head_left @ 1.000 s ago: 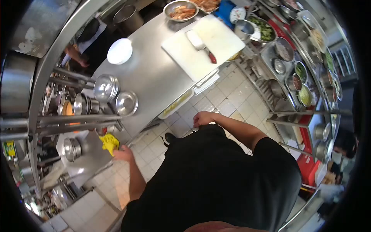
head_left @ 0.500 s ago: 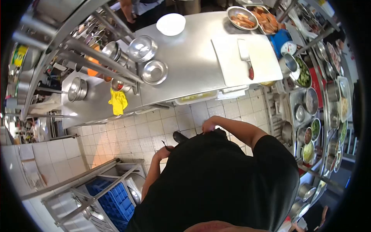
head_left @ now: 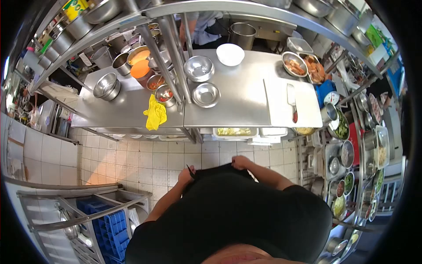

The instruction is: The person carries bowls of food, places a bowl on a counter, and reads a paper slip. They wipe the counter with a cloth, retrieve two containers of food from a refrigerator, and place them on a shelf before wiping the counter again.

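A piece of black cloth (head_left: 213,171), perhaps an apron or shirt hem, is stretched between my hands in front of my waist. My left hand (head_left: 186,176) is closed on its left end, where a thin dark strip sticks up past the fingers. Closed on the right end is my right hand (head_left: 240,162). Both hands are above the tiled floor (head_left: 167,158), apart from the steel worktable (head_left: 239,97). On that table a cleaver (head_left: 291,97) with a reddish handle lies on a white cutting board (head_left: 307,105).
Steel bowls (head_left: 205,95), a white bowl (head_left: 230,54) and a yellow cloth (head_left: 155,113) are on the table. An upright shelf frame (head_left: 169,53) rises there. Racks of food containers (head_left: 347,154) line the right; blue crates (head_left: 110,233) stand lower left. Another person (head_left: 202,26) is behind the table.
My view has tilted up and shifted, showing more of the table and upper shelf. My hands have drawn the black cloth out, and its stretched edge now shows between them.
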Motion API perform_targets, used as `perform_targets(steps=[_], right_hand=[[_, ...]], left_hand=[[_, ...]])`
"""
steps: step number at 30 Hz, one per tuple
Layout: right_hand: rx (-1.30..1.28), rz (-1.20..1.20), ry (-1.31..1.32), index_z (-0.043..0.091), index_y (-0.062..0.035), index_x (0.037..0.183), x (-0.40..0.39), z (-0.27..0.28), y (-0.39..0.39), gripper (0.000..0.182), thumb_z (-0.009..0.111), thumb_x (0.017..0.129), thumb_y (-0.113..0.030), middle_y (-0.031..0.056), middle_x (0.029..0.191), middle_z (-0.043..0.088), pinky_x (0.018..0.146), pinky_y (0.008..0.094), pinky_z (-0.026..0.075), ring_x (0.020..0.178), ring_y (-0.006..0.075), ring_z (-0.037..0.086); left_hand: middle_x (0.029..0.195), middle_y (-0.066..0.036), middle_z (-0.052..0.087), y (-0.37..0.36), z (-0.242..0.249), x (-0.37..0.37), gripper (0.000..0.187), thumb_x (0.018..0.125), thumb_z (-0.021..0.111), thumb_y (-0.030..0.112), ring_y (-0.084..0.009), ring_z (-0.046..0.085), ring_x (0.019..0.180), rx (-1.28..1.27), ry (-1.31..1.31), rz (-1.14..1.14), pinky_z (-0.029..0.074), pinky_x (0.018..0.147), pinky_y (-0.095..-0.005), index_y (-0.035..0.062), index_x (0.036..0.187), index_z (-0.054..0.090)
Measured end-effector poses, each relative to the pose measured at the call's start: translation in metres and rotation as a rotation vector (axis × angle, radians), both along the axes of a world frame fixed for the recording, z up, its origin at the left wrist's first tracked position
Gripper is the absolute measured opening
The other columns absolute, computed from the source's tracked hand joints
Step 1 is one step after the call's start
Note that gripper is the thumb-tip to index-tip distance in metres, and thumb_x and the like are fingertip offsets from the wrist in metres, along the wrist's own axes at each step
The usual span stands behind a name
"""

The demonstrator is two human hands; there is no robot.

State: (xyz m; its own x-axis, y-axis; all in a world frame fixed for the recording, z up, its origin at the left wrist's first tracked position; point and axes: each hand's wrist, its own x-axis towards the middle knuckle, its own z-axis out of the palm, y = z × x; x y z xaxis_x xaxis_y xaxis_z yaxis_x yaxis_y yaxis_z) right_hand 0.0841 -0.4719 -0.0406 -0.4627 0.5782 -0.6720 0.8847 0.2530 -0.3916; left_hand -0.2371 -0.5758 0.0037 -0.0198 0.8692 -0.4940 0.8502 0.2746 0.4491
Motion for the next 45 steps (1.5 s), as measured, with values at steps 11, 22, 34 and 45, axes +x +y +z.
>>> perform_targets(steps=[11, 22, 34, 45], right_hand=[[1.091, 0.044, 0.329, 0.059, -0.0101, 0.099, 0.059, 0.386, 0.109, 0.024, 0.063, 0.077, -0.016, 0.0111, 0.095, 0.06, 0.078, 0.0407, 0.046, 0.088, 0.0296, 0.057], [1.962, -0.25, 0.251, 0.044, -0.0083, 0.127, 0.06, 0.521, 0.213, 0.067, 0.073, 0.068, -0.02, 0.0143, 0.123, 0.048, 0.1, 0.0426, 0.032, 0.117, 0.0312, 0.043], [2.213, -0.612, 0.179, 0.062, -0.0245, 0.098, 0.059, 0.511, 0.274, 0.041, 0.063, 0.061, -0.008, 0.0006, 0.084, 0.05, 0.087, 0.0405, 0.035, 0.089, 0.0241, 0.05], [2.33, -0.578, 0.257, 0.065, -0.0209, 0.09, 0.061, 0.508, 0.286, 0.027, 0.063, 0.066, -0.009, 0.0035, 0.081, 0.051, 0.08, 0.0404, 0.037, 0.082, 0.0273, 0.05]], left_hand=[[0.102, -0.013, 0.064, 0.071, 0.016, -0.137, 0.029, 0.083, 0.052, 0.03, -0.0299, 0.06, 0.095, -0.204, -0.018, -0.913, 0.047, 0.083, -0.0403, 0.0093, 0.099, 0.066], [0.089, -0.02, 0.064, 0.18, 0.001, -0.106, 0.035, 0.081, 0.049, 0.034, -0.0377, 0.061, 0.082, 0.315, 0.042, 0.115, 0.049, 0.073, -0.046, 0.003, 0.082, 0.067], [0.083, -0.015, 0.065, -0.035, -0.162, -0.045, 0.031, 0.077, 0.058, 0.024, -0.034, 0.064, 0.079, -0.396, 0.035, -1.007, 0.05, 0.065, -0.0461, 0.0131, 0.106, 0.063], [0.093, -0.019, 0.064, 0.0, 0.007, -0.053, 0.034, 0.084, 0.052, 0.036, -0.0354, 0.06, 0.092, -0.203, 0.058, -0.392, 0.047, 0.081, -0.0443, 0.0077, 0.096, 0.065]])
